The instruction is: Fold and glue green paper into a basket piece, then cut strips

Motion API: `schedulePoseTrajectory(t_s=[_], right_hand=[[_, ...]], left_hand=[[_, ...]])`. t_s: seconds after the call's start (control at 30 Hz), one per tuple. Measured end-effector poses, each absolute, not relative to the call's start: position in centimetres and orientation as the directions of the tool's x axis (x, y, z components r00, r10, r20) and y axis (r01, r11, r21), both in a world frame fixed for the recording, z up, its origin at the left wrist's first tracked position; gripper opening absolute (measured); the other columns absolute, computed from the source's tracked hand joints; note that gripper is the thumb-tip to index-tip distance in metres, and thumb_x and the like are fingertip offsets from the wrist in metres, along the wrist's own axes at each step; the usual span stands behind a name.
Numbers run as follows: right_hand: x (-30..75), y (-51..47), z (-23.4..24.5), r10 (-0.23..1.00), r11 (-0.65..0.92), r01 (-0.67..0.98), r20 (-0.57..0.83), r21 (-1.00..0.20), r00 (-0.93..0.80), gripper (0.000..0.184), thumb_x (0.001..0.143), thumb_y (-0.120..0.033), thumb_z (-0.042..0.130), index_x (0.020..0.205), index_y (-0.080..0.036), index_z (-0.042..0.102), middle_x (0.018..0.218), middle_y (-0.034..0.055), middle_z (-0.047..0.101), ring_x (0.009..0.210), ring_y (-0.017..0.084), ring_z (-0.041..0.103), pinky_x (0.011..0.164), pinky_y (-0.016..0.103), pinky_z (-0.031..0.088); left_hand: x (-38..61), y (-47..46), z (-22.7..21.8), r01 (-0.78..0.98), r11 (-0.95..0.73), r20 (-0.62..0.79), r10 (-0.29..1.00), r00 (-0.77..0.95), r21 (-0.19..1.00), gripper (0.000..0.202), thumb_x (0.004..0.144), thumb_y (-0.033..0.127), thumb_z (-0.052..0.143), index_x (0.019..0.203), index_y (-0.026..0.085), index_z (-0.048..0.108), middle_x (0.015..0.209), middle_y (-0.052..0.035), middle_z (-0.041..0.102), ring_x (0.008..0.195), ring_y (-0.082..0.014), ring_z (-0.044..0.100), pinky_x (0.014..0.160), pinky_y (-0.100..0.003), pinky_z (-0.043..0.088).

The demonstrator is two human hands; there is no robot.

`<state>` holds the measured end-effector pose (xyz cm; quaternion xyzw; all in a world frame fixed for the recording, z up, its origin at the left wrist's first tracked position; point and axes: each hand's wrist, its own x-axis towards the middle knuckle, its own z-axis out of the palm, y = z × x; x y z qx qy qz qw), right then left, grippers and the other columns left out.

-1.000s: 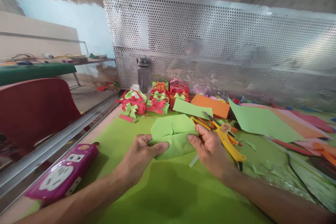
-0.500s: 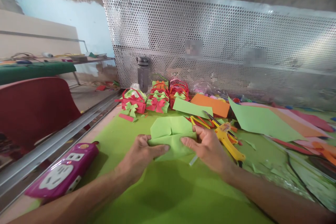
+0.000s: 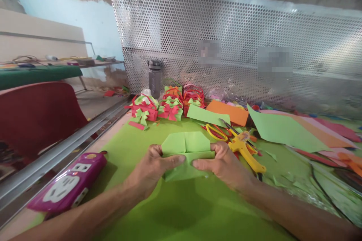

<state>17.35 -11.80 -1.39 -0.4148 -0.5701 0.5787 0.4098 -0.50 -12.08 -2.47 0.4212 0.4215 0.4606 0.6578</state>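
Observation:
Between my hands is a folded piece of light green paper, with cut corners at its top and a crease down the middle. My left hand pinches its left side, thumb lying across the front. On the right side my right hand grips it the same way, the two thumb tips close together near the centre. The fingers behind the paper are partly hidden. Just right of my right hand lies a yellow glue gun, beside yellow-handled scissors.
Small red and green paper bags with bows stand at the back near a grey bottle. A purple power strip lies at left. Green sheets and an orange sheet lie right. A perforated metal panel rises behind.
The paper has tipped and dropped slightly towards me, and its upper flap now stands squarer. My right thumb has moved lower on it. A small pale strip beneath my right hand no longer shows.

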Motion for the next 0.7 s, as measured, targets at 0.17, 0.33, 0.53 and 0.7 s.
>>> schedulePoseTrajectory(t_s=[0.17, 0.33, 0.53, 0.7], right_hand=[[16.98, -12.20, -1.04, 0.960, 0.021, -0.057, 0.036, -0.998, -0.277, 0.028, 0.058, -0.015, 0.076, 0.046, -0.019, 0.051, 0.040, -0.0095, 0.040, 0.045, 0.009, 0.041, 0.051, 0.022, 0.038], [16.91, -12.40, -1.17, 0.954, -0.013, -0.071, 0.009, -0.997, -0.300, 0.013, 0.061, -0.015, 0.074, 0.058, -0.019, 0.062, 0.046, -0.0086, 0.049, 0.048, 0.010, 0.047, 0.053, 0.022, 0.041], [16.78, -12.09, -1.69, 0.920, 0.086, -0.060, 0.102, -0.995, -0.379, 0.014, 0.063, -0.026, 0.074, 0.075, -0.018, 0.071, 0.070, -0.0007, 0.069, 0.070, 0.016, 0.060, 0.070, 0.028, 0.046], [16.88, -11.96, -1.72, 0.924, 0.129, 0.006, 0.118, -0.992, -0.365, 0.020, 0.065, -0.034, 0.072, 0.075, -0.016, 0.071, 0.071, 0.0012, 0.068, 0.070, 0.017, 0.060, 0.068, 0.030, 0.047]], left_hand=[[-0.47, -12.13, -2.20, -0.181, 0.138, -0.073, 0.942, 0.327, 0.974, 0.018, 0.059, 0.022, 0.077, 0.068, 0.011, 0.066, 0.062, -0.0033, 0.066, 0.059, -0.0180, 0.061, 0.056, -0.027, 0.049], [-0.34, -12.29, -2.11, -0.079, 0.137, -0.110, 0.952, 0.286, 0.987, 0.020, 0.057, 0.023, 0.077, 0.069, 0.010, 0.066, 0.061, -0.0030, 0.065, 0.053, -0.0138, 0.055, 0.049, -0.023, 0.044], [-0.59, -12.49, -1.87, -0.040, 0.027, -0.011, 0.935, 0.355, 0.999, 0.016, 0.066, 0.027, 0.071, 0.072, 0.013, 0.068, 0.059, -0.0004, 0.062, 0.056, -0.0145, 0.055, 0.059, -0.026, 0.046], [-0.82, -12.40, -1.67, 0.061, -0.022, 0.002, 0.952, 0.307, 0.998, 0.018, 0.064, 0.031, 0.072, 0.066, 0.013, 0.067, 0.057, -0.0011, 0.060, 0.056, -0.0165, 0.056, 0.054, -0.025, 0.045]])
